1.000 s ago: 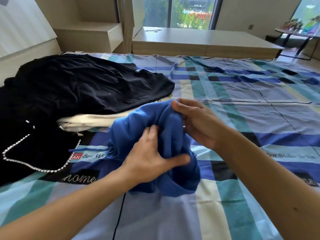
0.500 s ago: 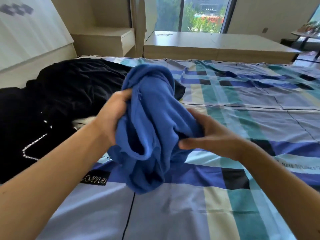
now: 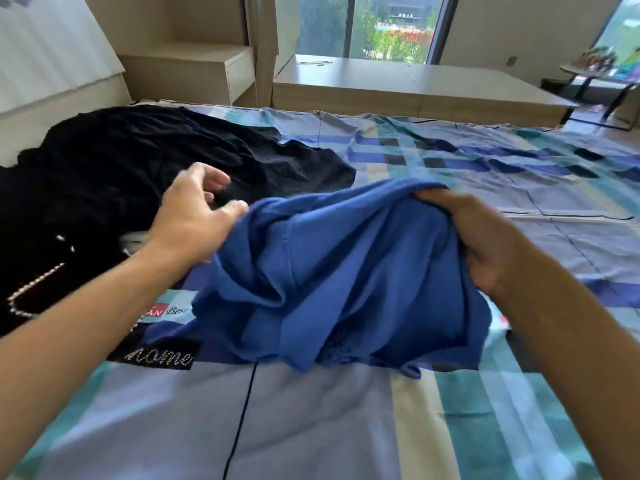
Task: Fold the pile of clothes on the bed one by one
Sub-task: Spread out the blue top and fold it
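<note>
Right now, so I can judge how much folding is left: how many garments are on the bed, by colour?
Blue: 1, the blue garment gripped by the right hand
Black: 2 as far as the folds show, the spread black garment and the bead-trimmed black garment
White: 1, the white garment, only its edge visible
Total: 4

A single head-worn camera (wide-angle, so straight edges bend) looks forward and down across the bed [image 3: 311, 427] toward the window [image 3: 388, 29], close above its near part.
</note>
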`<action>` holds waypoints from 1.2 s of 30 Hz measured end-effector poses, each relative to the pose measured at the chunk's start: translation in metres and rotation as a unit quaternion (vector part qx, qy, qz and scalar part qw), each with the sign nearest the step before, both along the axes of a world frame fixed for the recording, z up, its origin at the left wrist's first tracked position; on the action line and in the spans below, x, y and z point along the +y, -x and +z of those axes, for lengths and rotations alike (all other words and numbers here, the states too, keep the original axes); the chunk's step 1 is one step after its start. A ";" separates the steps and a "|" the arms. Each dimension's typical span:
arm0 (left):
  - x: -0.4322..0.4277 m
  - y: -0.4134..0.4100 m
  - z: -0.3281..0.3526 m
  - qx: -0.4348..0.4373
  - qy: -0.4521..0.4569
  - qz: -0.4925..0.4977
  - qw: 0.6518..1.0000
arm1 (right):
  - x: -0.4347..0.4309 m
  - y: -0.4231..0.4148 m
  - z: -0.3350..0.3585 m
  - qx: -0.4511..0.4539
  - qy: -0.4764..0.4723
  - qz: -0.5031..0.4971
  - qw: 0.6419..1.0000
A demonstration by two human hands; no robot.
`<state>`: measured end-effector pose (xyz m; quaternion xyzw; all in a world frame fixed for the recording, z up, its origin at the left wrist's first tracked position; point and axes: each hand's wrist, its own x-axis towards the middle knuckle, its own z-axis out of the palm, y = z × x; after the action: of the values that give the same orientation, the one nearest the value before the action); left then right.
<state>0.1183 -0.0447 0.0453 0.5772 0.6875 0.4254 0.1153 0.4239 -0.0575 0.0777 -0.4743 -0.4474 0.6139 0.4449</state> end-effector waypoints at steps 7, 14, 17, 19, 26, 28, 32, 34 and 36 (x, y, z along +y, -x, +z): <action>-0.078 -0.124 -0.048 0.064 0.047 -0.354 0.932 | 0.019 0.025 -0.020 0.197 0.071 -0.054 0.976; -0.034 -0.128 -0.030 -0.258 0.006 -0.244 0.935 | 0.003 0.013 -0.019 0.090 -0.061 0.032 0.994; -0.025 -0.116 -0.007 -0.380 0.040 -0.196 0.903 | -0.005 0.009 -0.026 -0.095 -0.121 0.137 0.979; -0.024 -0.107 -0.002 -0.405 0.063 -0.161 0.898 | -0.007 0.014 -0.039 -0.241 -0.200 0.170 0.934; -0.025 -0.074 0.016 -0.416 0.183 -0.242 0.857 | 0.008 0.023 -0.046 -0.140 -0.177 0.008 0.974; -0.026 -0.058 0.020 -0.310 0.199 -0.297 0.881 | 0.009 0.013 -0.035 -0.015 -0.074 -0.044 0.996; -0.021 -0.046 -0.012 0.222 0.155 -0.152 0.951 | 0.006 0.001 -0.020 0.071 0.067 -0.029 0.995; -0.018 -0.050 -0.038 0.345 0.143 -0.071 0.925 | 0.003 0.002 -0.019 0.083 0.076 0.007 0.994; -0.014 -0.052 -0.058 0.333 0.203 -0.059 0.919 | 0.000 0.004 -0.017 0.087 0.070 0.037 0.993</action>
<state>0.1705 -0.0586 -0.0128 0.6890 0.7226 0.0528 0.0189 0.4194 -0.0573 0.0612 -0.4319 -0.3798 0.6992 0.4246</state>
